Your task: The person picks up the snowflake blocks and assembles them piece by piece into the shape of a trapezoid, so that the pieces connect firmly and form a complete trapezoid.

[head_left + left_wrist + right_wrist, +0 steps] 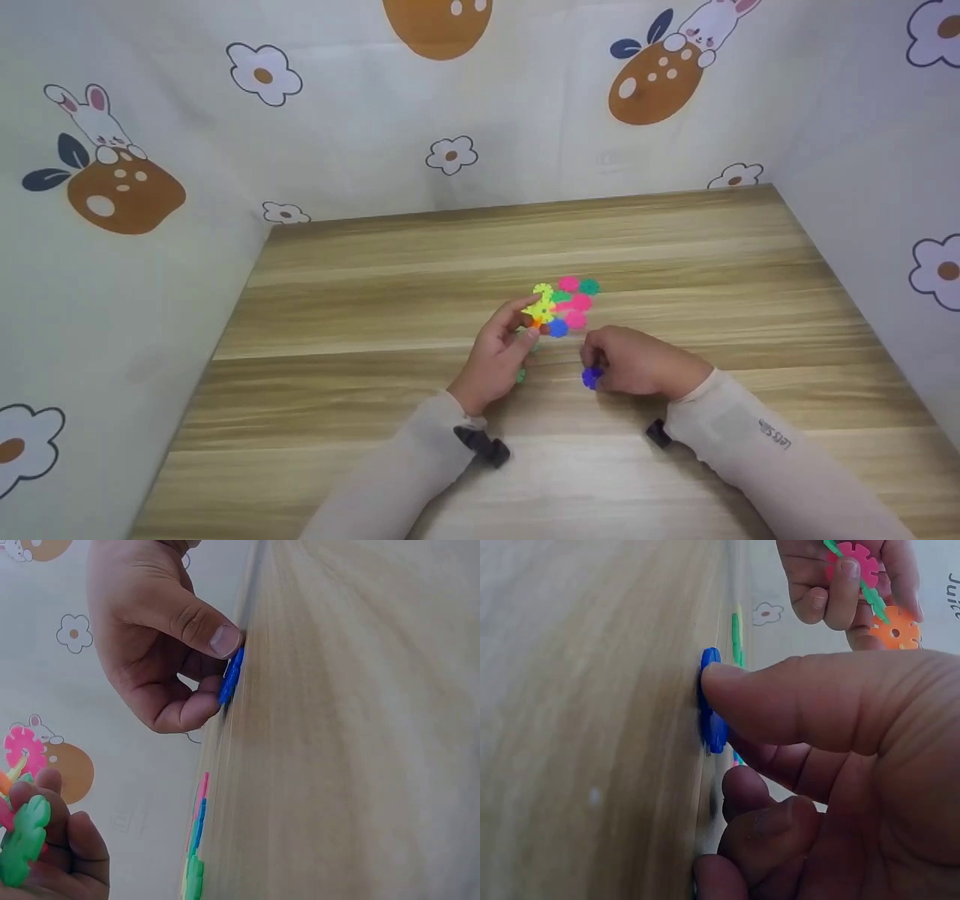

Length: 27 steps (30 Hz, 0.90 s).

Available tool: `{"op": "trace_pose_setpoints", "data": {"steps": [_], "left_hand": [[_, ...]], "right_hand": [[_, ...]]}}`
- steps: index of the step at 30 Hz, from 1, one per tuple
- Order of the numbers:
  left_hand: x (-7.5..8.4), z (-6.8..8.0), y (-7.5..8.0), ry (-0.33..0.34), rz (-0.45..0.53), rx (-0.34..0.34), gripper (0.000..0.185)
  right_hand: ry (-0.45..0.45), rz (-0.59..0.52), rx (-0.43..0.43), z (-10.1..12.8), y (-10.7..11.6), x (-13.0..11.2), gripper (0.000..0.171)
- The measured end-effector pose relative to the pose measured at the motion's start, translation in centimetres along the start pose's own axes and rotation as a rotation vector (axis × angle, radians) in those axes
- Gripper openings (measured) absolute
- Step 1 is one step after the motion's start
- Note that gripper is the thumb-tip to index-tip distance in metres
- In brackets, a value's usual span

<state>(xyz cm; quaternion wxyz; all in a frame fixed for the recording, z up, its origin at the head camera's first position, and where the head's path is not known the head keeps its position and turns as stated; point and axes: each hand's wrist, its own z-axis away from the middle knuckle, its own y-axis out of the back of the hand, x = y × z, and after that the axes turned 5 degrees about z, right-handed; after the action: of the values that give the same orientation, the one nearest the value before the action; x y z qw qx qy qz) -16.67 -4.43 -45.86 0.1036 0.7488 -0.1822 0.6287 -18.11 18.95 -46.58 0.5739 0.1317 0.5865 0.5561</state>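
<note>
Wood-grain counter point(390, 285), pale and brown bands running roughly side to side; closed in at the back and both sides by a whitish wall cloth point(517, 97). Print on the cloth: outlined flowers point(451, 155), brown fruit point(126, 190) with dark leaves, white rabbits point(103, 126) leaning over some of the fruit. Light even, a paler patch on the near part of the counter. Writing: small dark script on the right sleeve point(795, 454), tilted, seems to read "Let's Slim"; in the right wrist view the word "Juice" point(954, 596) runs sideways down the cloth by the frame edge. Black mount point(481, 445) at the left cuff, another at the right. Left hand point(499, 356) raised over the counter, fingers curled and clamped on a cluster point(543, 310) of notched plastic discs; yellow, orange, pink and green pieces show. Right hand point(641, 364) low and just beside it, thumb and fingertips together on a blue disc point(591, 378), the other fingers bent in; disc edge at the counter, contact hard to tell. Loose discs point(200, 823), pink, blue and green, lie flat on the counter, seen edge-on in the left wrist view; from above they partly blend with the cluster. Green disc point(521, 375) partly hidden beside the left hand.
</note>
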Motion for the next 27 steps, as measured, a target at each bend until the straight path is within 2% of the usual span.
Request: {"op": "trace_pose_setpoints", "data": {"steps": [4,7,10,13,16,20,27], "left_hand": [[-0.1,0.0,0.1,-0.028,0.026,-0.029,0.042],[-0.1,0.0,0.2,-0.023,0.026,-0.024,0.042],[-0.2,0.0,0.1,-0.018,0.019,-0.014,0.042],[-0.2,0.0,0.1,-0.015,0.017,-0.005,0.042],[-0.2,0.1,0.1,-0.015,0.014,-0.004,0.042],[-0.3,0.0,0.2,-0.029,0.004,-0.013,0.041],[-0.3,0.0,0.1,-0.004,-0.002,-0.021,0.042]], "right_hand": [[0.030,-0.043,0.011,0.0,0.1,0.2,0.022],[0.046,-0.164,0.056,-0.2,0.3,0.3,0.020],[0.056,-0.394,0.188,-0.4,0.5,0.3,0.018],[0.065,-0.630,0.378,-0.5,0.8,0.0,0.019],[0.074,-0.798,0.504,-0.5,1.0,-0.3,0.021],[0.092,-0.877,0.549,-0.4,1.1,-0.5,0.024],[0.120,-0.882,0.573,-0.3,1.1,-0.7,0.024]]}}
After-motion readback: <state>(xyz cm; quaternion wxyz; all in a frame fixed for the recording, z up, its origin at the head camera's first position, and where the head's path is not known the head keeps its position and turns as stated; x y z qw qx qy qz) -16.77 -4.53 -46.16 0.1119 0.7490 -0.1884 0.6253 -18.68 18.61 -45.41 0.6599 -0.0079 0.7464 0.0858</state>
